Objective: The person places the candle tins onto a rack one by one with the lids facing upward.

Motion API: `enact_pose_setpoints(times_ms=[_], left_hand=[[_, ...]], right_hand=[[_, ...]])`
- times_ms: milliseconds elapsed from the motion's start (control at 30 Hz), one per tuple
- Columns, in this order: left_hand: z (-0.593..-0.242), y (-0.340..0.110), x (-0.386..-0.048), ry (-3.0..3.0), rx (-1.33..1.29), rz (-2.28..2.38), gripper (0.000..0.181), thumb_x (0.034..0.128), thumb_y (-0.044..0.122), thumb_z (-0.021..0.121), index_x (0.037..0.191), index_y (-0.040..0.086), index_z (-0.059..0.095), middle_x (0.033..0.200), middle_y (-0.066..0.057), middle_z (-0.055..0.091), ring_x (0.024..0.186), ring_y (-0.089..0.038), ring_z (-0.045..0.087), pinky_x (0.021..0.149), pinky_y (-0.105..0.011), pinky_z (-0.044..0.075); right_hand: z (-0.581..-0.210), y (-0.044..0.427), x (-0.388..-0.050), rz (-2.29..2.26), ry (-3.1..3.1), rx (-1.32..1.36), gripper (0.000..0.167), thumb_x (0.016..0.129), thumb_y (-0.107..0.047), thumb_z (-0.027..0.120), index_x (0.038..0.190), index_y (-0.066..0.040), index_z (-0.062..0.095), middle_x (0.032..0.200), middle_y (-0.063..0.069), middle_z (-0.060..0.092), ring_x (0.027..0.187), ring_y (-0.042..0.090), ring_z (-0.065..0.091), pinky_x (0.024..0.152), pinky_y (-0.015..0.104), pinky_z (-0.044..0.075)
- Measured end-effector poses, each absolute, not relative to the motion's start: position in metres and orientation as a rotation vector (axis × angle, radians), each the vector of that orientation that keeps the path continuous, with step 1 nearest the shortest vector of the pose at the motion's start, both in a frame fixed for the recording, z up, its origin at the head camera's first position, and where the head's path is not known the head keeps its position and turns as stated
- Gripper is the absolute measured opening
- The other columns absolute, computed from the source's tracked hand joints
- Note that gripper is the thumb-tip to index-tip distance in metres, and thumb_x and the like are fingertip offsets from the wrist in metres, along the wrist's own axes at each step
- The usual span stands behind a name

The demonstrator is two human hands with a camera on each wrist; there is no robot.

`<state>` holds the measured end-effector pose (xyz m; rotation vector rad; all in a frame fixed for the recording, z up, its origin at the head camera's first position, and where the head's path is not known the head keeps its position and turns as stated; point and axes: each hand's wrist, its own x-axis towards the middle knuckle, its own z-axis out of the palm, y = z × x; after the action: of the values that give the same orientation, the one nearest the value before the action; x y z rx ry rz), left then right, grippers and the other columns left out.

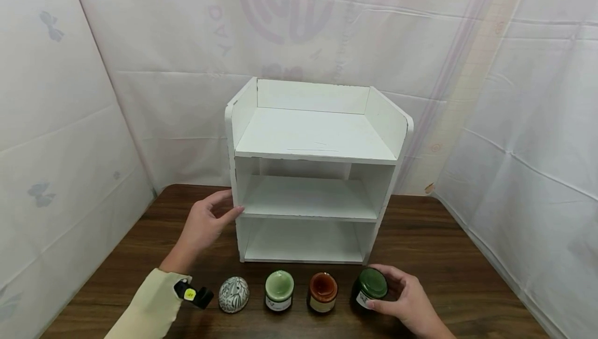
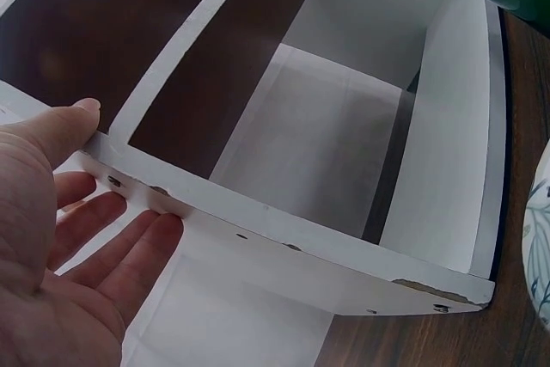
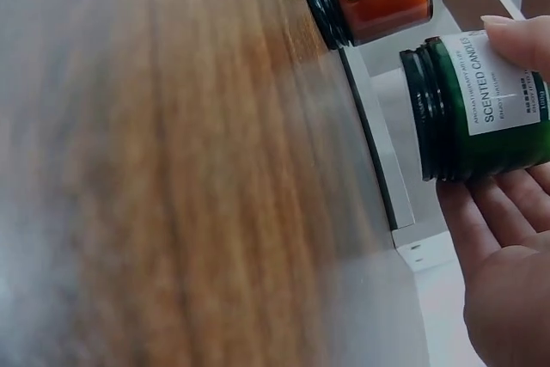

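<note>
On shelf edge [image 1: 233,173], L hand [image 1: 203,225] rests; R hand [image 1: 407,298] grips dk-grn jar [image 1: 372,283].

The head view is bright and mostly clear, with soft light and gray shade inside the white shelf [image 1: 315,131]. The left wrist view shows parts of the shelf very dark, and in the right wrist view the tabletop [image 3: 172,169] is blurry, with a pale shine at lower left.
</note>
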<state>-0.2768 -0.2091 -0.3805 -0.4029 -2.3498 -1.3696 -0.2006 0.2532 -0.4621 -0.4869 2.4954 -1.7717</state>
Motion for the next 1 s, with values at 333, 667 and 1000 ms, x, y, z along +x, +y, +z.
enact_pose_setpoints(times_ms=[333,667,1000], left_hand=[[-0.380,-0.210,-0.276,-2.372,-0.385,-1.350,0.047,0.0952,0.031,0.075,0.138,0.012,0.065,0.135,-0.009,0.068,0.108,0.011,0.059,0.088,-0.012,0.049],[-0.380,-0.211,-0.276,-2.386,-0.388,-1.323,0.047,0.0960,0.030,0.074,0.138,0.011,0.064,0.132,-0.010,0.069,0.111,-0.002,0.064,0.094,-0.031,0.056],[-0.381,-0.211,-0.276,-2.388,-0.374,-1.350,0.048,0.0959,0.031,0.075,0.139,0.011,0.064,0.134,-0.010,0.068,0.112,-0.001,0.063,0.098,-0.047,0.055]], right_hand=[[-0.460,0.246,-0.201,-1.849,2.567,-0.486,0.060,0.077,-0.004,0.088,0.131,-0.004,0.063,0.118,0.004,0.073,0.100,0.011,0.072,0.085,0.026,0.058],[-0.456,0.240,-0.203,-1.895,2.570,-0.516,0.058,0.075,-0.001,0.088,0.127,-0.001,0.063,0.113,0.005,0.074,0.096,0.010,0.071,0.081,0.027,0.059],[-0.454,0.237,-0.204,-1.961,2.520,-0.663,0.056,0.076,0.006,0.085,0.125,0.007,0.060,0.110,0.003,0.073,0.095,0.008,0.070,0.080,0.025,0.059]])
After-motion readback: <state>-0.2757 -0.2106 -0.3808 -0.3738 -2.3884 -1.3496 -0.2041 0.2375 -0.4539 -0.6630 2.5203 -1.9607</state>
